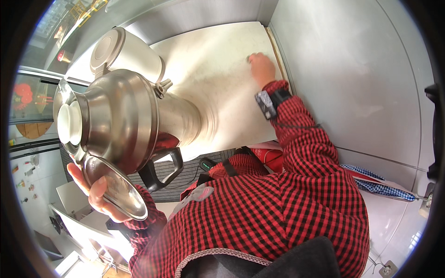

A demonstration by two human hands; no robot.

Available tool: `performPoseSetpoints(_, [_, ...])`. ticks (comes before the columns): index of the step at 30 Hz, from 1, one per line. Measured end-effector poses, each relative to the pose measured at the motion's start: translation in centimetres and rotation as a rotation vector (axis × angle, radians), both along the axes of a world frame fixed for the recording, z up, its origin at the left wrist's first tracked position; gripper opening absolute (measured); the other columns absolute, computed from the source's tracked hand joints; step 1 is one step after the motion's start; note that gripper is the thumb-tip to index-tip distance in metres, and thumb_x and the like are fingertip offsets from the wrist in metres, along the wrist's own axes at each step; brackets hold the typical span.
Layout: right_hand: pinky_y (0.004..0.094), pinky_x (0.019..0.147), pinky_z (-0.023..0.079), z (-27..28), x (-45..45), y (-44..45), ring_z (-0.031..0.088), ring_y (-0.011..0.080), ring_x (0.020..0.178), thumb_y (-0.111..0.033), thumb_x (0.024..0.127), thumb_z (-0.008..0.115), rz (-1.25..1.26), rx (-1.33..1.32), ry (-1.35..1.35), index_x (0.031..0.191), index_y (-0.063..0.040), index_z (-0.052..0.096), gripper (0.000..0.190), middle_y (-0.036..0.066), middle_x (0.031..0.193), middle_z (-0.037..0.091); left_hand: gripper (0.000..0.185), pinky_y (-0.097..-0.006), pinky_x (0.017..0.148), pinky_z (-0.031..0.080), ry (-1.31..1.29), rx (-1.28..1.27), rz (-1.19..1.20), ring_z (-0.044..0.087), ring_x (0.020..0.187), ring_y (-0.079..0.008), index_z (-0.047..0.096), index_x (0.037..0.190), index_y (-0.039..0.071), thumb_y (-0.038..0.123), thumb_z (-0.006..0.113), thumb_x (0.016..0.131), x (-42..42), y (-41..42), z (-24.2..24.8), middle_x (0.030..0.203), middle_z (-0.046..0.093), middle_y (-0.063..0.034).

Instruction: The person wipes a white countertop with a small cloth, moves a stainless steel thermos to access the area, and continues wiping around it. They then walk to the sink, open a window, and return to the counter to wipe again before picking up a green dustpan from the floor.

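Observation:
My left hand (99, 201) grips the round metal lid (116, 189) of a stainless steel vacuum jug, with the thumb over its face. The lid is tilted open at the jug's neck. The vacuum jug (120, 118) stands tall on a white countertop (229, 87), and a white stopper (69, 123) sits in its mouth. A black handle (167, 170) juts from its side towards me. My right hand (263, 69) is over the far right of the countertop with its fingers curled. Something small and dark shows at its fingertips, too blurred to name.
A white canister with a beige lid (107, 47) stands behind the jug. A grey wall panel (354, 76) rises along the countertop's right edge. Blue-checked cloth (379, 187) hangs on the right wall. A grey striped mat (187, 173) lies on the floor below.

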State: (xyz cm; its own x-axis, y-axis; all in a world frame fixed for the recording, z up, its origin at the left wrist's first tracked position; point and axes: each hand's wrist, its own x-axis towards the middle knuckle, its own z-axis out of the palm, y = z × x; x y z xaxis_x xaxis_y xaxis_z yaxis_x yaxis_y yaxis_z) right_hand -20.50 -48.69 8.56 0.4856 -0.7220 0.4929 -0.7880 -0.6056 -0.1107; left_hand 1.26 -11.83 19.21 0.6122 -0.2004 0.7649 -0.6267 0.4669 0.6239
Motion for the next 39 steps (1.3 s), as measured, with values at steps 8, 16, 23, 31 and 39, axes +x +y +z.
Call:
performPoseSetpoints(8, [0.0388, 0.063, 0.043, -2.2, -2.4, 3.2, 0.054, 0.0284, 0.072, -0.013, 0.074, 0.047, 0.106, -0.038, 0.052, 0.076, -0.013, 0.059, 0.012, 0.008, 0.074, 0.056, 0.028, -0.0416, 0.095, 0.038, -0.009, 0.004, 0.000, 0.036, 0.117, -0.0347, 0.057, 0.084, 0.007, 0.023, 0.034, 0.088, -0.9, -1.7, 0.3, 0.134, 0.026, -0.0208])
performPoseSetpoints(16, [0.0427, 0.061, 0.043, 1.9, -4.5, -3.8, 0.055, 0.0317, 0.069, -0.010, 0.075, 0.045, -0.072, -0.025, 0.005, 0.074, -0.010, 0.059, 0.014, 0.012, 0.074, 0.056, 0.029, -0.0432, 0.096, 0.036, -0.176, 0.155, 0.266, 0.035, 0.118, -0.0344, 0.057, 0.084, 0.008, 0.022, 0.032, 0.087, -1.6, -1.7, 1.6, 0.135, 0.025, -0.0203])
performPoseSetpoints(23, [0.0422, 0.060, 0.041, 0.6, -2.5, 5.2, 0.054, 0.0285, 0.070, -0.013, 0.076, 0.048, 0.072, -0.013, 0.004, 0.074, -0.014, 0.058, 0.010, 0.007, 0.074, 0.055, 0.024, -0.0435, 0.095, 0.037, -0.034, -0.084, -0.062, 0.035, 0.118, -0.0350, 0.056, 0.086, 0.007, 0.018, 0.034, 0.086, -0.7, 0.8, 1.5, 0.134, 0.025, -0.0214])
performPoseSetpoints(31, [0.0414, 0.062, 0.041, 3.5, -2.1, 0.9, 0.055, 0.0276, 0.074, -0.012, 0.075, 0.049, -0.140, -0.017, -0.011, 0.074, -0.011, 0.057, 0.008, 0.007, 0.076, 0.057, 0.019, -0.0417, 0.094, 0.039, -0.115, -0.009, 0.114, 0.038, 0.115, -0.0375, 0.054, 0.090, 0.004, 0.013, 0.038, 0.086, 0.4, 1.5, 1.1, 0.132, 0.027, -0.0260])
performPoseSetpoints(39, [0.0406, 0.060, 0.042, 2.9, -5.0, 0.8, 0.057, 0.0286, 0.071, -0.011, 0.076, 0.048, -0.160, 0.004, -0.089, 0.074, -0.012, 0.059, 0.011, 0.008, 0.075, 0.058, 0.019, -0.0429, 0.093, 0.039, -0.051, -0.035, 0.049, 0.037, 0.115, -0.0379, 0.053, 0.090, 0.004, 0.015, 0.038, 0.086, -1.1, 0.7, 1.5, 0.132, 0.027, -0.0257])
